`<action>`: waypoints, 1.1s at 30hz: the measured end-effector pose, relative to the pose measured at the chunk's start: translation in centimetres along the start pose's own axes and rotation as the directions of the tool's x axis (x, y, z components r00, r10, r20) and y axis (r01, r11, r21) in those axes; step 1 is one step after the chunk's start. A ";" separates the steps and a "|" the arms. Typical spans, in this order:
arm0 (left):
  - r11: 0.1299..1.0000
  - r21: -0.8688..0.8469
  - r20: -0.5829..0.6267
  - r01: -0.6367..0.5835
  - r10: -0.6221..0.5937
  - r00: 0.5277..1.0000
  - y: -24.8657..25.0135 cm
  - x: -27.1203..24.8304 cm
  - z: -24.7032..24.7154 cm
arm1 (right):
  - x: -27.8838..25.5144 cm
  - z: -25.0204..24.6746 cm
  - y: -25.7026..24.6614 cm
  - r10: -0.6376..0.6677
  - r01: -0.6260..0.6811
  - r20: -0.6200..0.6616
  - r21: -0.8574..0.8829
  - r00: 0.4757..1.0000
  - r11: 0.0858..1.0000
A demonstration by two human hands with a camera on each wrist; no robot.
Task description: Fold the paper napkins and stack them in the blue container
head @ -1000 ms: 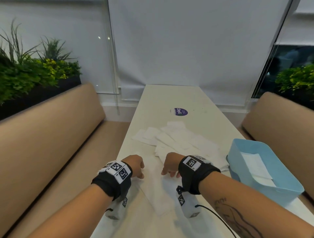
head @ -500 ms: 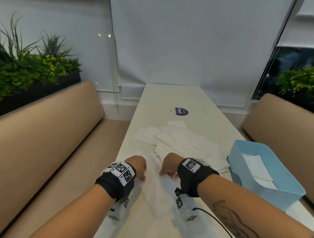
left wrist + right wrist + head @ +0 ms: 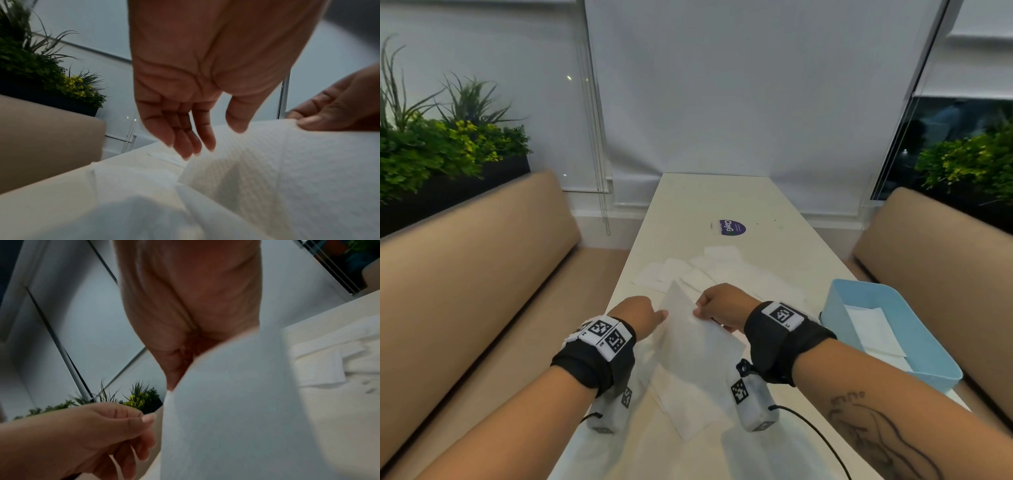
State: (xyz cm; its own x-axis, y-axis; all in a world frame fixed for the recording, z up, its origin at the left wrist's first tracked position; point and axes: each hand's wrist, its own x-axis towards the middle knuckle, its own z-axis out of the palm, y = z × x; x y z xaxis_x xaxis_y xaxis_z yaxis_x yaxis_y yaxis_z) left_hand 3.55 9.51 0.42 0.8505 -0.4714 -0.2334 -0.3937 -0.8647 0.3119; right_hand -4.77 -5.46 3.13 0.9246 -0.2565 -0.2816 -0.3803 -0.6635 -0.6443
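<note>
Head view gives us the layout, and we place everything from the blue container [image 3: 866, 294], which sits at the right edge of the table [image 3: 722, 198] with a few folded napkins [image 3: 873, 329] lying flat inside it. Just left of the container, between our wrists, lies the napkin [image 3: 698, 359] we are working on. Its near part rests on the table, and its far edge is raised into a peak. Farther from us than the container and to its left is the loose pile [image 3: 722, 270] of unfolded sheets.

Our right hand [image 3: 722, 305] has its fingers curled and pinches the raised edge. The left wrist view shows its thumb [image 3: 308, 125] pressed onto the paper. Our left hand [image 3: 640, 315] is relaxed, with fingers [image 3: 185, 138] hanging almost straight, and it holds nothing. Its thumb sits at the edge of the sheet, and we cannot tell whether it touches.

We judge that the fold has only begun, and the weak point is the one-sided hold. With only the right pinch carrying the flap, the paper may swing or sag on the left, so the crease could land crooked. A hard pull on such thin paper may tear it at the pinch. The near end could also slide on the smooth table and spoil the alignment. A skewed fold would sit unevenly on the stack in the container.
</note>
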 end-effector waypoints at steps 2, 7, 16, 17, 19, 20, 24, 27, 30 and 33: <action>0.995 -0.093 0.028 0.039 -0.037 0.999 0.5 -0.1 -0.4 | -0.3 -0.8 0.3 -0.031 0.035 -0.043 0.115 0.999 0.993; 0.876 -0.457 0.174 0.153 -0.080 0.982 2.2 -0.6 -0.6 | -1.2 -3.0 1.1 -0.059 0.111 -0.146 0.385 0.988 0.916; 0.305 -0.946 0.170 0.114 0.166 0.971 6.6 -1.1 -0.8 | -3.3 -6.0 2.8 -0.047 0.151 -0.168 0.684 0.985 0.714; 0.262 -0.963 0.103 0.053 0.178 0.979 6.9 -1.1 -0.9 | -3.5 -6.2 3.1 -0.038 0.142 -0.162 0.696 0.986 0.704; 0.232 -0.970 -0.024 -0.065 0.172 0.985 7.4 -1.0 -0.9 | -3.9 -6.4 3.7 -0.019 0.123 -0.151 0.717 0.988 0.686; 0.248 -0.963 -0.066 -0.105 0.160 0.985 7.6 -1.0 -0.9 | -4.1 -6.5 3.9 -0.009 0.112 -0.145 0.727 0.989 0.678; 0.313 -0.933 -0.131 -0.178 0.164 0.978 8.4 -1.2 -0.8 | -4.6 -6.8 4.8 -0.004 0.106 -0.143 0.716 0.990 0.690; 0.334 -0.912 -0.176 -0.237 0.202 0.964 9.1 -1.5 -0.5 | -4.8 -6.8 5.3 -0.028 0.121 -0.142 0.707 0.990 0.696; 0.379 -0.870 -0.235 -0.314 0.240 0.942 9.6 -1.8 -0.3 | -4.9 -6.9 5.6 -0.049 0.137 -0.144 0.706 0.988 0.695; 0.370 -0.874 -0.234 -0.315 0.247 0.940 9.8 -1.8 -0.1 | -4.9 -7.2 6.0 -0.042 0.135 -0.145 0.722 0.989 0.679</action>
State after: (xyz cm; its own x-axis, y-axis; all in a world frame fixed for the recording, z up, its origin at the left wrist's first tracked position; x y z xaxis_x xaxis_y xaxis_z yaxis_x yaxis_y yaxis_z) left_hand -1.84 1.90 3.96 0.7839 -0.6166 0.0734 -0.1088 -0.0201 0.9939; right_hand -11.45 -13.21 5.77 0.9333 -0.3271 -0.1481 -0.1492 0.0220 -0.9886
